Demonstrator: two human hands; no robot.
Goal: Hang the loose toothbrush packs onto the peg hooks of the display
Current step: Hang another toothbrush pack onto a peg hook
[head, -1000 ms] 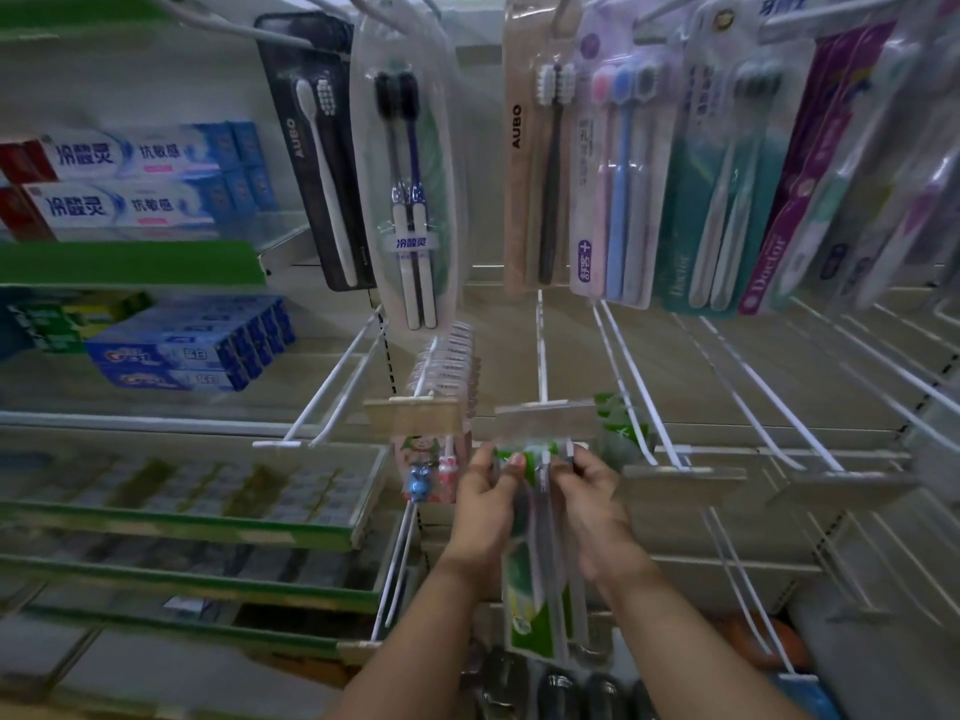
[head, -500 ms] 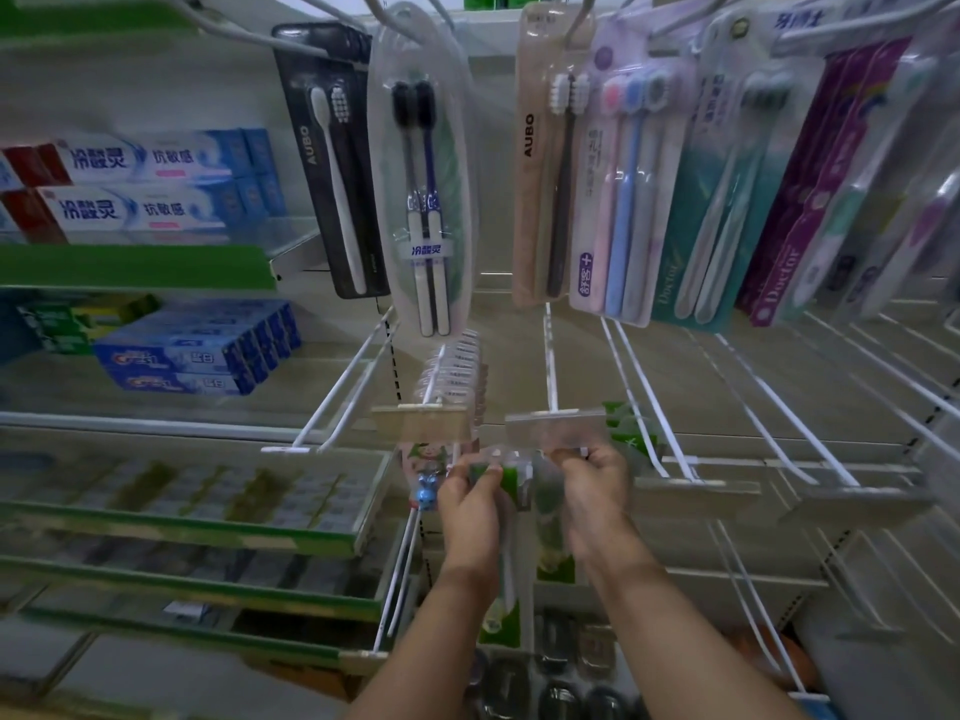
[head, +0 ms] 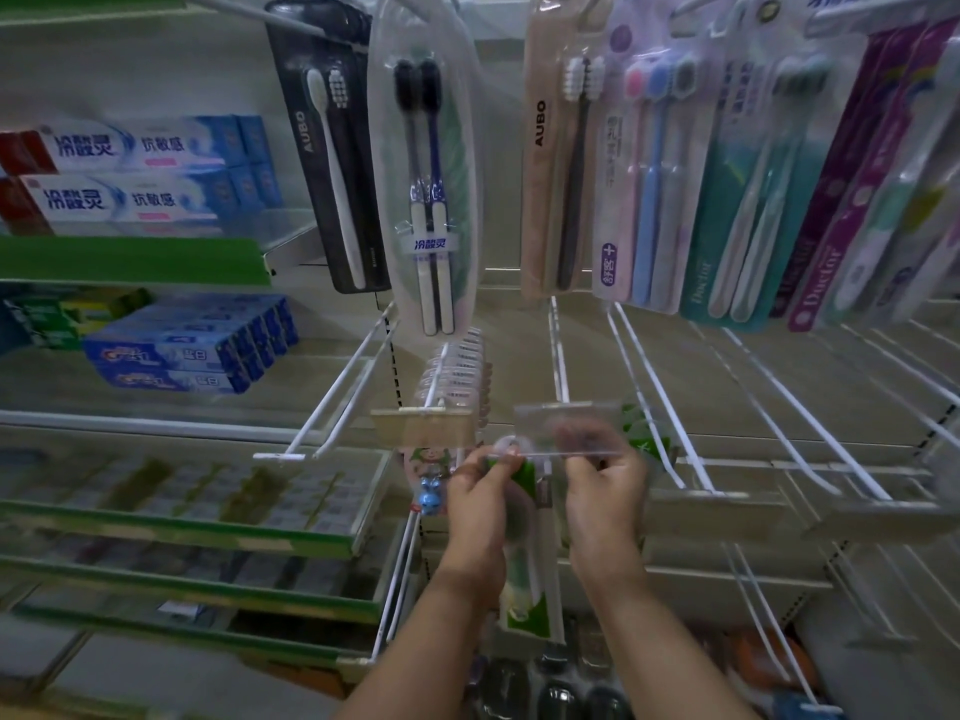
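A green and white toothbrush pack [head: 530, 579] hangs upright between my hands, its top just under the clear price-tag plate [head: 566, 428] at the tip of a white peg hook [head: 558, 350]. My left hand [head: 480, 504] pinches the pack's top left corner. My right hand [head: 605, 491] grips its top right edge, fingers partly behind the plate. More green packs [head: 641, 431] sit further back on the same hook. Whether the pack's hole is on the hook is hidden.
Left of it, a full hook of clear packs [head: 457, 371] with a tag plate; an empty double hook [head: 332, 407] beyond. Several empty hooks [head: 779, 423] stretch right. Toothbrush packs [head: 660, 163] hang above. Toothpaste boxes [head: 130, 174] fill the left shelves.
Both hands have lifted the green pack from below the hook's tip up to its price-tag plate. My view has shifted slightly closer.
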